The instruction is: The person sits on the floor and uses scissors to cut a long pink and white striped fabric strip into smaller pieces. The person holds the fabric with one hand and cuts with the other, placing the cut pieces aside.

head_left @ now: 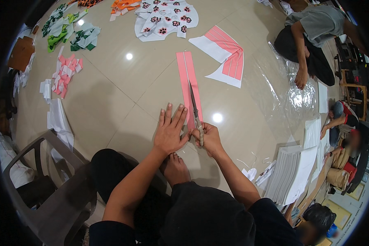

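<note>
Head view: resting left hand (168, 130) flat on the tiled floor (115, 131), with fingers slightly apart and index fingertip at the edge of a pink strip (185, 84) laid straight ahead, left of a pink-and-white piece (233, 51). Gripping scissors (196, 111) in right hand (211, 138), with fingers clamped around the handle and blades along the strip's pale middle line.
</note>
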`<action>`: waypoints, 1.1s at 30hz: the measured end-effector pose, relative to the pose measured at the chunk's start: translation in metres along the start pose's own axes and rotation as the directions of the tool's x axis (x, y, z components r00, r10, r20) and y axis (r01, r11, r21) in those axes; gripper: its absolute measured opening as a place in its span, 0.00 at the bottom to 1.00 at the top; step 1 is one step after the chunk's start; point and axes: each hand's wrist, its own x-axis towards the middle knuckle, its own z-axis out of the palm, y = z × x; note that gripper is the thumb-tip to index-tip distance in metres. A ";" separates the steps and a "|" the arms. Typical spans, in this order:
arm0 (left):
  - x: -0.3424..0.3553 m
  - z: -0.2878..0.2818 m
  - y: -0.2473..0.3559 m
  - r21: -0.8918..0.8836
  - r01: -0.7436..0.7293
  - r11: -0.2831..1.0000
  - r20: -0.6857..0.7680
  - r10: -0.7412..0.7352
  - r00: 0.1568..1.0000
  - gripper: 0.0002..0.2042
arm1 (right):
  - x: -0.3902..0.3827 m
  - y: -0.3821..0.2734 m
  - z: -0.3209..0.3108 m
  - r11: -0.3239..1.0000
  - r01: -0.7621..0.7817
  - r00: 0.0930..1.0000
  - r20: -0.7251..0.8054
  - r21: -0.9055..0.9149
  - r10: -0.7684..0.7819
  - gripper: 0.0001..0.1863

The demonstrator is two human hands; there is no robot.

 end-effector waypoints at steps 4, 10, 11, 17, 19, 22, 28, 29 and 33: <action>0.000 0.000 0.000 -0.006 0.001 1.000 0.003 -0.001 1.000 0.50 | 0.001 -0.001 0.000 1.000 -0.004 1.000 0.004 0.001 0.004 0.11; 0.000 -0.001 0.001 -0.005 0.000 1.000 -0.004 0.000 1.000 0.49 | 0.002 -0.001 -0.001 1.000 0.014 1.000 0.005 0.002 -0.014 0.11; 0.000 -0.001 0.001 -0.007 0.000 1.000 -0.004 -0.001 1.000 0.49 | 0.002 -0.002 -0.001 1.000 0.011 1.000 0.007 0.005 -0.011 0.11; 0.000 -0.003 0.001 -0.014 0.005 1.000 0.004 -0.004 1.000 0.49 | 0.000 -0.005 0.001 1.000 -0.006 1.000 0.011 0.008 0.006 0.10; 0.000 -0.003 0.001 -0.020 0.002 1.000 0.004 -0.002 1.000 0.49 | 0.001 -0.004 0.000 1.000 0.003 1.000 0.008 -0.001 -0.003 0.10; 0.000 -0.003 0.001 -0.020 0.013 1.000 0.014 -0.013 1.000 0.48 | 0.000 -0.010 0.003 1.000 0.013 1.000 0.000 -0.026 -0.013 0.10; 0.000 -0.002 0.000 -0.027 -0.003 1.000 -0.007 0.003 1.000 0.49 | 0.006 -0.022 0.008 1.000 0.018 1.000 -0.005 -0.018 -0.019 0.10; 0.000 -0.003 0.001 -0.023 0.001 1.000 -0.001 -0.001 1.000 0.48 | 0.007 -0.024 0.009 1.000 0.018 1.000 -0.008 -0.019 -0.018 0.10; 0.000 -0.004 0.001 -0.016 0.006 1.000 0.000 -0.006 1.000 0.47 | 0.009 -0.025 0.010 1.000 0.001 1.000 -0.004 -0.017 -0.001 0.11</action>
